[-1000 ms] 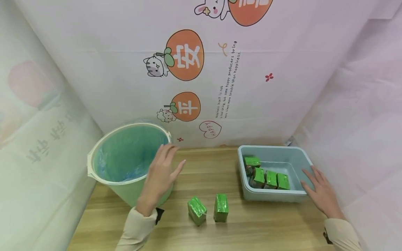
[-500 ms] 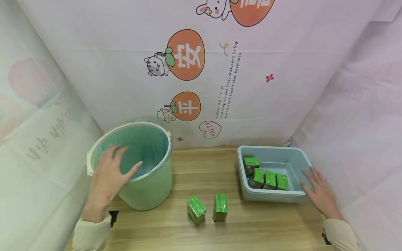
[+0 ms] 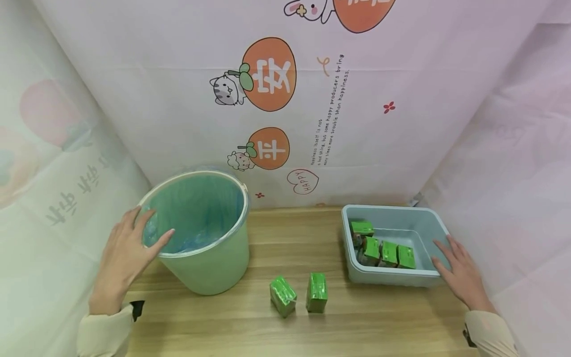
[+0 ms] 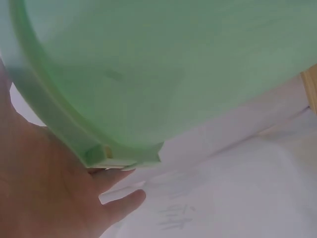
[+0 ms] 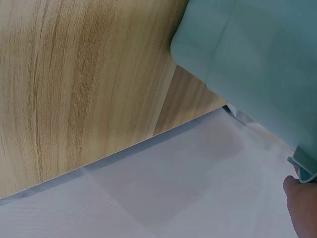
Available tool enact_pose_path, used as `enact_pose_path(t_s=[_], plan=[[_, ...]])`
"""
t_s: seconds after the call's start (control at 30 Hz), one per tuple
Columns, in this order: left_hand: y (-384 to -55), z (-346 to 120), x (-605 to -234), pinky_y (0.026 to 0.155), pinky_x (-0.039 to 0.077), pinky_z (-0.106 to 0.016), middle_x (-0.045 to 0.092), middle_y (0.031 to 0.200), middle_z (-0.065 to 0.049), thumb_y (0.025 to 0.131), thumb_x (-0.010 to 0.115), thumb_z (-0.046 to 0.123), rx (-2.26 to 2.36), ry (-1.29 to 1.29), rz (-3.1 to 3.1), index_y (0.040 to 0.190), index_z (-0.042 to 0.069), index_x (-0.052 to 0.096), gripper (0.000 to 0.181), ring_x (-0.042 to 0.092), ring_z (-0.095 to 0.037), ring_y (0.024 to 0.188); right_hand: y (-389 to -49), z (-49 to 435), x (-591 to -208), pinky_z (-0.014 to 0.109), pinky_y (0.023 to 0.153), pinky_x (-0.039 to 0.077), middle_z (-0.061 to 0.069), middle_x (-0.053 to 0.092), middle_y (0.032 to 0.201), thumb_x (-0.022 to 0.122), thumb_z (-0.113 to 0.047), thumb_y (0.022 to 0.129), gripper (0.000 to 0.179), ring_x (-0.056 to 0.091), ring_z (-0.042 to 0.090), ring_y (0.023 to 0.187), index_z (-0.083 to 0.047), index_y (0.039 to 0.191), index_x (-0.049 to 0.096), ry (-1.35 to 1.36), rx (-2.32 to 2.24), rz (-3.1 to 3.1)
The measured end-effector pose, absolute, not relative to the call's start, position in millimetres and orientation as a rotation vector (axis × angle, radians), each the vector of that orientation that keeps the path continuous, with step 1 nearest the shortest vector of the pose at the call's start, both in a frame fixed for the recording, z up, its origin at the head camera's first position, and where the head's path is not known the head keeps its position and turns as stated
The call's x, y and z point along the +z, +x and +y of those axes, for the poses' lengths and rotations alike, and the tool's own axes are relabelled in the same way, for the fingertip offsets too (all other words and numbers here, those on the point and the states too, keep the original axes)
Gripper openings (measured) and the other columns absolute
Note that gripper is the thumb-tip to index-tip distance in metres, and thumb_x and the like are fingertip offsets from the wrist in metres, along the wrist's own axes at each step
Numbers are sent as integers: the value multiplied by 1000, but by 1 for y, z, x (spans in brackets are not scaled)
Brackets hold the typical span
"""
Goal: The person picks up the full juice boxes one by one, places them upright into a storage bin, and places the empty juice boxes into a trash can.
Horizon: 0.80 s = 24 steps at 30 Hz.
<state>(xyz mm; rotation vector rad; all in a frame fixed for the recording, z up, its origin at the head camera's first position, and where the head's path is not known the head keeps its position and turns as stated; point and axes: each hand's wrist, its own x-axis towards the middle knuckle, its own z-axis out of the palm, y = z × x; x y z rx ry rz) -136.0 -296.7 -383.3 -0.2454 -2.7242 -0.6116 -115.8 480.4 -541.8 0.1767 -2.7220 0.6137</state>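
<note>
One left hand [image 3: 127, 253] meets the outer rim of a green bucket [image 3: 214, 270], one right hand [image 3: 464, 275] that of a blue bin [image 3: 392, 278]; neither grip can be told. Tabletop [image 3: 294, 238] spans between.

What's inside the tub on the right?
The tub holds four green-topped boxes: one at the back left, three in a row nearer the front wall. Bare floor shows on the right. That wall hides the row's lower parts; anything beneath the boxes can't be seen.

left hand [image 4: 47, 191]: lower left, at rim [image 4: 59, 110] of green bucket [image 4: 173, 74] | white cloth [image 4: 257, 193]: below, faint print [image 4: 176, 217] | wood [image 4: 311, 87]: right edge
</note>
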Motion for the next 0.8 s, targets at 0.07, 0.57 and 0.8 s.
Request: enact_pose_path(t_s=[0.07, 0.57, 0.8], plan=[[-136, -298, -384, 116, 22, -72, 31, 158, -40, 104, 62, 51, -623, -242, -2745, 154, -4, 45, 76, 30, -60, 143, -116, 479, -540, 71, 122, 11, 34, 26, 165, 54, -26, 109, 53, 18, 53, 155, 2, 153, 46, 175, 618, -2729], [-133, -305, -391, 106, 29, -79, 18, 168, -36, 106, 57, 50, -656, -193, -2803, 157, -4, 40, 76, 29, -63, 144, -120, 480, -540, 69, 124, 9, 33, 24, 166, 54, -25, 109, 53, 15, 51, 156, 2, 154, 46, 194, 599, -2737], [-135, -304, -393, 107, 30, -79, 18, 169, -34, 106, 57, 49, -670, -202, -2784, 158, -4, 41, 75, 29, -62, 146, -119, 484, -540, 73, 120, 12, 35, 24, 166, 55, -25, 109, 53, 16, 53, 155, 1, 155, 45, 207, 601, -2741]])
